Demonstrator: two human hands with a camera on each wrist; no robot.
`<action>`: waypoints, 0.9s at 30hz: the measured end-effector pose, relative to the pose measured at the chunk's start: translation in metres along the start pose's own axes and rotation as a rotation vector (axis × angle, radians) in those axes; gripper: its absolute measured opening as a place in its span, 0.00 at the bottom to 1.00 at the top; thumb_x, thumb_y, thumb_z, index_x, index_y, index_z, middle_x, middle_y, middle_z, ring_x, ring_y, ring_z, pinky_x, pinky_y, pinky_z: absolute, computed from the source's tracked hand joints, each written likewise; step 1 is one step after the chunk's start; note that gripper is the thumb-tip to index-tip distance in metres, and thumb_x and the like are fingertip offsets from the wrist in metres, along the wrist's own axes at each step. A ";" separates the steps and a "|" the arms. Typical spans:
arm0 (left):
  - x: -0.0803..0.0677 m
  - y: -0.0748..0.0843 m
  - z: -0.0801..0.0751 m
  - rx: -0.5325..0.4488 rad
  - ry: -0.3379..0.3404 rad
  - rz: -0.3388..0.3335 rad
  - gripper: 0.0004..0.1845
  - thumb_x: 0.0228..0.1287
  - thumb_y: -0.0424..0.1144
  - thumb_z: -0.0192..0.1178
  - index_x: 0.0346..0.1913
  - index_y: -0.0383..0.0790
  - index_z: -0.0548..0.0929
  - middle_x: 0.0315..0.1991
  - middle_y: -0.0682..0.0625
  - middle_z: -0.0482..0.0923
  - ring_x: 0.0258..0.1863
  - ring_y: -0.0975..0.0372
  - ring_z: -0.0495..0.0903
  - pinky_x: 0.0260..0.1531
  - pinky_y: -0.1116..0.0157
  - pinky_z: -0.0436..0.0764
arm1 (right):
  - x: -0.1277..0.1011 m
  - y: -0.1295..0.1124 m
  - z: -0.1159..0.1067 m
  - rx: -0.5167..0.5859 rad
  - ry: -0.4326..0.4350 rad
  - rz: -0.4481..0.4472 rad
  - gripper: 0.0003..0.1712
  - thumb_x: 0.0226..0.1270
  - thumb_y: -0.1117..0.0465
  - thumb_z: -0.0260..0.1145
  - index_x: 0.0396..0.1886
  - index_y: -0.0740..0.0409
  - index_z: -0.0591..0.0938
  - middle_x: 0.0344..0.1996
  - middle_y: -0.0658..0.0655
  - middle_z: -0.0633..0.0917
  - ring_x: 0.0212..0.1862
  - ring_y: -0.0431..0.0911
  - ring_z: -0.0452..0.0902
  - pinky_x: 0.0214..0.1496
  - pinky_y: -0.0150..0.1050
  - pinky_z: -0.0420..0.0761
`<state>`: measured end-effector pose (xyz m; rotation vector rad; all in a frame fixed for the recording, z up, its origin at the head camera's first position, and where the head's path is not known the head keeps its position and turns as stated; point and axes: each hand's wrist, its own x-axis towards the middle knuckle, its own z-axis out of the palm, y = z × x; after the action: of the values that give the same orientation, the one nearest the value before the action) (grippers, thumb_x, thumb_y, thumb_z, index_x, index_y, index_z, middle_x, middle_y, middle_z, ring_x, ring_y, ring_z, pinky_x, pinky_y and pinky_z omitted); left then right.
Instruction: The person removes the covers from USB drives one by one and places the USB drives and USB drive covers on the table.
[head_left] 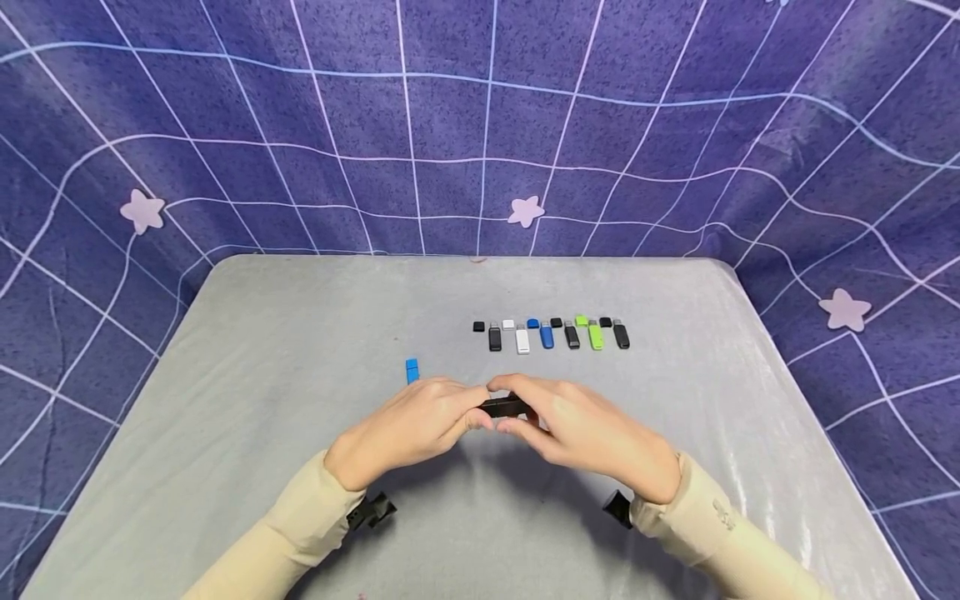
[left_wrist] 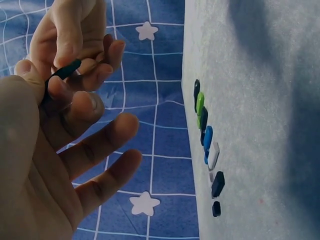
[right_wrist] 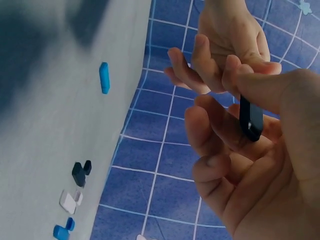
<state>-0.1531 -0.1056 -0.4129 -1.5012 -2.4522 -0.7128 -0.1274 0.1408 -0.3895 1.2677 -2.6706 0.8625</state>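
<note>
Grey cloth covers the table (head_left: 285,333), and there's decent room on it: wide stretches run from both arms out to the left and right edges, and another strip sits between the row of USB sticks (head_left: 547,336) and the back edge. Past that edge it's all purple-blue curtain (head_left: 450,125) with pale grid lines and stars.

So the black stick (head_left: 504,407) is up off the table, right between the person's two hands, on the near side of that row. Its long axis runs pretty much left to right, roughly in line with the back edge, one end toward each hand. Can't tell which end is the plug, fingers cover too much.

Left hand (head_left: 422,421) pinches the left end with thumb and forefinger, other fingers fanned out loose. Right hand (head_left: 585,425) grips the other end between thumb and fingers, the rest loosely bent.

Just beyond the left hand lies a blue stick (head_left: 412,370), partly hidden by it, long axis running more or less front to back. The row has six sticks, metal plugs facing the back edge, each with a matching cap just beside it.
</note>
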 end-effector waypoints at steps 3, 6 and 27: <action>0.000 0.000 0.000 -0.028 -0.010 -0.014 0.28 0.77 0.61 0.32 0.37 0.46 0.76 0.23 0.61 0.66 0.24 0.70 0.66 0.31 0.66 0.75 | 0.002 0.000 0.000 0.009 0.015 -0.008 0.15 0.76 0.54 0.66 0.57 0.52 0.79 0.40 0.44 0.85 0.32 0.32 0.74 0.34 0.26 0.78; 0.000 0.000 -0.001 -0.055 -0.025 -0.044 0.25 0.78 0.62 0.34 0.31 0.48 0.69 0.22 0.62 0.61 0.23 0.71 0.63 0.27 0.70 0.68 | 0.002 0.000 0.001 0.012 0.028 -0.016 0.11 0.75 0.55 0.67 0.52 0.52 0.80 0.35 0.43 0.83 0.30 0.32 0.72 0.31 0.26 0.76; -0.002 0.004 -0.005 0.152 0.081 0.048 0.23 0.77 0.61 0.46 0.37 0.48 0.80 0.27 0.62 0.75 0.27 0.70 0.72 0.35 0.67 0.77 | 0.000 0.001 0.005 -0.121 0.003 -0.060 0.12 0.80 0.51 0.60 0.48 0.53 0.83 0.32 0.42 0.81 0.29 0.32 0.72 0.36 0.27 0.79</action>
<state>-0.1490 -0.1088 -0.4080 -1.4399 -2.3451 -0.5537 -0.1268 0.1389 -0.3940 1.3103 -2.6231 0.6839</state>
